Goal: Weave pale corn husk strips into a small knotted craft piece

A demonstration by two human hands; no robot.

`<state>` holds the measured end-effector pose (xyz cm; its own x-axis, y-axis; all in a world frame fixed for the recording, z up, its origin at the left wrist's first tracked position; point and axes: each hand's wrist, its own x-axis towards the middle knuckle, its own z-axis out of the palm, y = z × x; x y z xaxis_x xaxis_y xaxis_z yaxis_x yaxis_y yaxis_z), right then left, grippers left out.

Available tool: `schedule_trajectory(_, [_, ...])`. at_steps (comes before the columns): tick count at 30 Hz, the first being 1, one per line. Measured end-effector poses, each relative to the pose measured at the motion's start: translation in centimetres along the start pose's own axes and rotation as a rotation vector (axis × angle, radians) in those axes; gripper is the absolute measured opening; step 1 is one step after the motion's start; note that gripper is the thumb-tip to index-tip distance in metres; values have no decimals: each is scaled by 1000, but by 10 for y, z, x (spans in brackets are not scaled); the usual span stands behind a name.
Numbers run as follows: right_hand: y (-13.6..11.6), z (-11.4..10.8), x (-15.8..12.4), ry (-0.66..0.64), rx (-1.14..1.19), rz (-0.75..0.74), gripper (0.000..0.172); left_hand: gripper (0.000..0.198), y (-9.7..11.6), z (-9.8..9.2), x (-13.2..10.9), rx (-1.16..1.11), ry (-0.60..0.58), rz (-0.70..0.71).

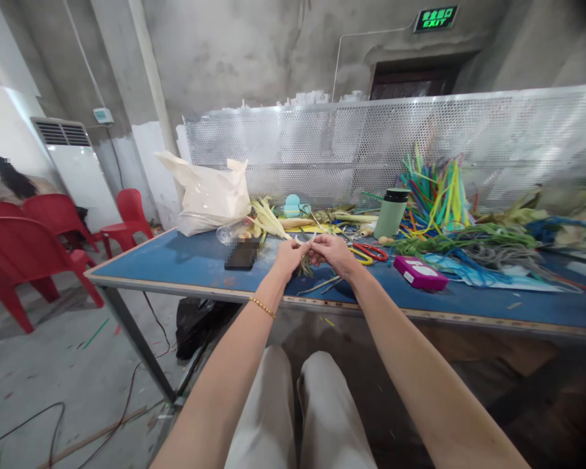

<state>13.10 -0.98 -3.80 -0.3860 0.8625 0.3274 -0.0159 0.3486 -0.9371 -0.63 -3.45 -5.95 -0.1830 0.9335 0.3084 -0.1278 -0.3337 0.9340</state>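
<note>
My left hand (291, 255) and my right hand (333, 253) meet over the front part of the blue table (195, 267). The fingers of both are pinched together around a small pale strip (305, 240), perhaps corn husk. A greenish bundle (303, 266) hangs below the fingertips; its details are too small to tell. Just right of my right hand lie scissors with red handles (374, 251) and a pair with yellow handles (362, 256). Pale husks (269, 218) are spread behind my left hand.
A dark phone-like object (241, 254) and a white plastic bag (213, 195) are at the left. To the right stand a green bottle (391, 213), a purple box (420, 273) and colourful pipe cleaners (442, 195). Red chairs (29, 251) and a person (10, 182) are farther left.
</note>
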Motion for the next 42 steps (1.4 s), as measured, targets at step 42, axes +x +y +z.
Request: schedule_trajectory(42, [4,0,6,113,-300,-135,17,22,4,1,-4,-276,-183,-146])
